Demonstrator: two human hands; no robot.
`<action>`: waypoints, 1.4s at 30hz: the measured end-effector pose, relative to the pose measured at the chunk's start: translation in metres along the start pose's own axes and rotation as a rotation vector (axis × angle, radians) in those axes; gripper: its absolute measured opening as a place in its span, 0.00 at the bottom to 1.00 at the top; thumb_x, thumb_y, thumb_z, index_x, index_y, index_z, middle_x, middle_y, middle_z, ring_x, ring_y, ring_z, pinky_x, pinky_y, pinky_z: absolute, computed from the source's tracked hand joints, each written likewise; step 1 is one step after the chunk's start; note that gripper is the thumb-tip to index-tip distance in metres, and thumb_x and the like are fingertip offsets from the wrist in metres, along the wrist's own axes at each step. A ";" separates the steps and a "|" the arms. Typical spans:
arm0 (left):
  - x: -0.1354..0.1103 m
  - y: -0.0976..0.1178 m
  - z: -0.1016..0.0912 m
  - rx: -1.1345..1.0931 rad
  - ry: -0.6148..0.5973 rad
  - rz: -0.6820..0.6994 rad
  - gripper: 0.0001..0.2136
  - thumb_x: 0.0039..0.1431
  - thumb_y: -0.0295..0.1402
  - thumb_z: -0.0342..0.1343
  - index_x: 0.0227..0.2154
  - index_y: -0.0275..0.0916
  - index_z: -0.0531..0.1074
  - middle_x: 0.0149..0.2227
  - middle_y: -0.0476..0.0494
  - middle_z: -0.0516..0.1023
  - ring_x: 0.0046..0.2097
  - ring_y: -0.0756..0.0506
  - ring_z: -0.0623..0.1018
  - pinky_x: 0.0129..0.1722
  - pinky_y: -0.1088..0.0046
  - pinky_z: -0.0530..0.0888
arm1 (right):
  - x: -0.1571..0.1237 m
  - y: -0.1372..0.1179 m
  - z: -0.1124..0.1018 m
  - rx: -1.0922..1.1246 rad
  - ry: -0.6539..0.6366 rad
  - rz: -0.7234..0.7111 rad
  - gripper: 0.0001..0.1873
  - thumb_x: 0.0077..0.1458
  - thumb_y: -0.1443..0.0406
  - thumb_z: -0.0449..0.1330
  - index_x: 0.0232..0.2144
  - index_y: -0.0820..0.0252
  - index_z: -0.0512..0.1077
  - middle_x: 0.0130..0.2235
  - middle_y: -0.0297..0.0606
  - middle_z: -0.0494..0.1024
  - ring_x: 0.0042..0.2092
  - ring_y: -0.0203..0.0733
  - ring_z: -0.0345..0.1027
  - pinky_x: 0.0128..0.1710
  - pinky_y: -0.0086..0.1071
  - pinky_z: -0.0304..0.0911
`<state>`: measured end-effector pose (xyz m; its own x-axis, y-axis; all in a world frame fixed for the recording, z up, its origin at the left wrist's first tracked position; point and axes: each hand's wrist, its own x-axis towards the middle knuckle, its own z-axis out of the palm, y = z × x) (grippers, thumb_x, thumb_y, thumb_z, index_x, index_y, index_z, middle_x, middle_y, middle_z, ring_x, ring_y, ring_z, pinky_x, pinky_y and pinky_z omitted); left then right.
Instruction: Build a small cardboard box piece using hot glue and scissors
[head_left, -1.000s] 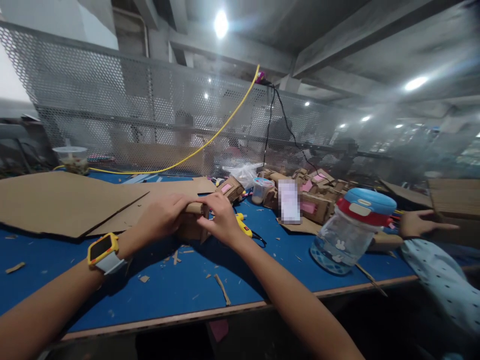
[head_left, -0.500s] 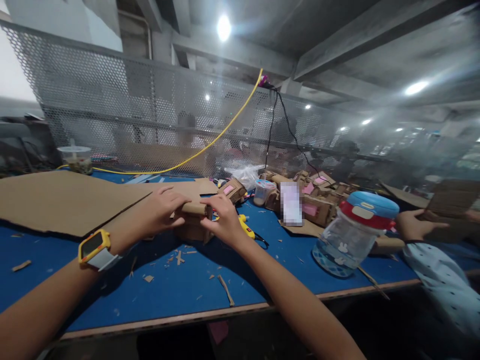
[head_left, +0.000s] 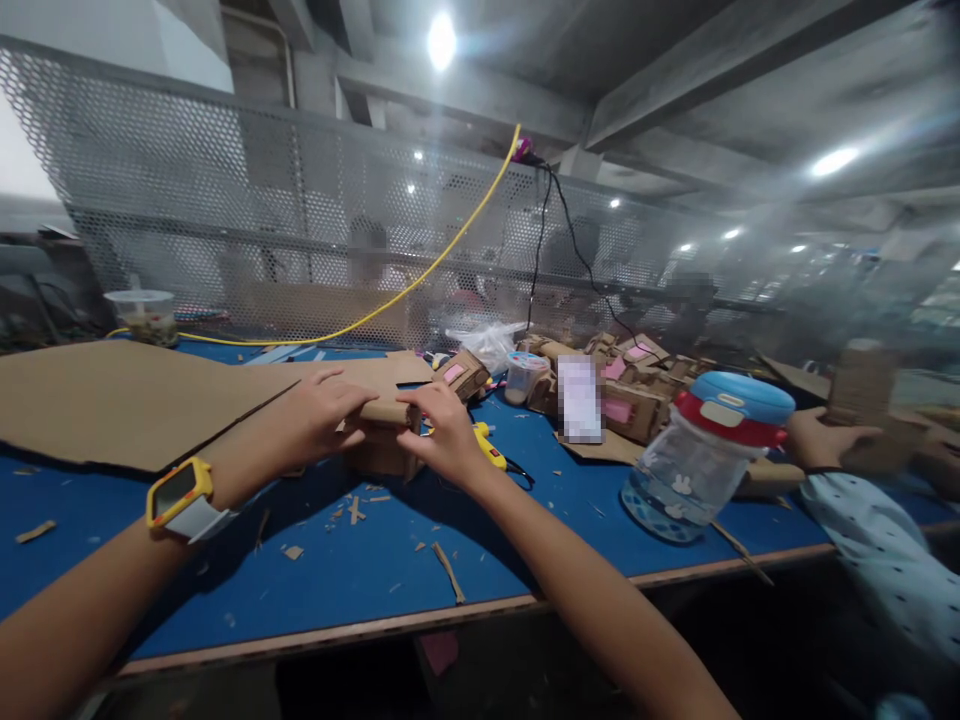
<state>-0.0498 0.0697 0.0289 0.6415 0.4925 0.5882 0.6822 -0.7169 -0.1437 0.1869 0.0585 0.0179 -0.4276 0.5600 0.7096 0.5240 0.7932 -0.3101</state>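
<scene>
Between my two hands a small cardboard box [head_left: 381,452] stands on the blue table, with a rolled cardboard piece [head_left: 388,412] along its top. My left hand [head_left: 326,412], a yellow watch at its wrist, is closed on the left end of that top piece. At the other end, my right hand [head_left: 441,425] pinches the box's upper right edge with thumb and fingers. Just behind my right hand lies a yellow glue gun [head_left: 489,446], partly hidden by it. The fingers cover parts of the box's top and sides.
A big cardboard sheet [head_left: 150,400] covers the table's left side. To the right are a water bottle [head_left: 697,460], a plastic cup [head_left: 525,378], a blurred-out phone [head_left: 580,398] and piled cardboard pieces [head_left: 637,400]. A co-worker's hand [head_left: 825,440] holds cardboard. Scraps litter the front.
My hands keep the same grip on the box. The whole view has shifted slightly. At the right, the co-worker's cardboard has been turned more upright.
</scene>
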 end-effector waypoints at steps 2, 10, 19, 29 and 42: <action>0.001 0.001 0.001 0.016 -0.015 -0.008 0.14 0.55 0.32 0.59 0.45 0.42 0.75 0.42 0.41 0.85 0.46 0.39 0.82 0.59 0.53 0.71 | 0.000 0.000 0.001 0.006 0.005 0.005 0.18 0.48 0.69 0.65 0.44 0.59 0.78 0.45 0.45 0.82 0.49 0.53 0.71 0.52 0.46 0.66; 0.007 0.013 -0.005 0.134 -0.146 -0.074 0.13 0.55 0.30 0.61 0.44 0.39 0.76 0.42 0.37 0.83 0.44 0.37 0.81 0.48 0.59 0.74 | -0.001 0.002 0.004 0.022 0.045 -0.020 0.18 0.47 0.71 0.64 0.44 0.62 0.77 0.43 0.44 0.83 0.47 0.51 0.72 0.50 0.45 0.67; 0.010 0.021 -0.009 0.153 -0.194 -0.124 0.12 0.55 0.30 0.62 0.43 0.36 0.76 0.42 0.36 0.83 0.45 0.36 0.80 0.46 0.60 0.73 | -0.002 0.003 0.004 0.023 0.072 -0.036 0.18 0.47 0.72 0.64 0.43 0.61 0.77 0.42 0.43 0.83 0.46 0.51 0.72 0.49 0.44 0.67; 0.004 0.017 -0.004 0.063 -0.137 -0.116 0.12 0.56 0.31 0.58 0.43 0.37 0.73 0.43 0.35 0.81 0.45 0.36 0.80 0.44 0.62 0.73 | -0.001 0.007 0.004 -0.002 0.051 -0.059 0.18 0.47 0.71 0.64 0.44 0.61 0.78 0.42 0.43 0.83 0.46 0.51 0.72 0.49 0.45 0.67; 0.003 0.018 -0.006 -0.080 -0.128 -0.155 0.13 0.59 0.32 0.54 0.46 0.37 0.71 0.43 0.37 0.80 0.44 0.39 0.79 0.44 0.64 0.72 | -0.001 0.008 0.003 0.002 0.038 -0.055 0.18 0.48 0.70 0.64 0.44 0.61 0.77 0.43 0.44 0.82 0.46 0.52 0.71 0.50 0.46 0.67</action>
<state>-0.0376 0.0549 0.0329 0.5739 0.6549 0.4918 0.7496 -0.6619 0.0068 0.1892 0.0653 0.0132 -0.4279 0.5059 0.7490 0.4986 0.8233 -0.2712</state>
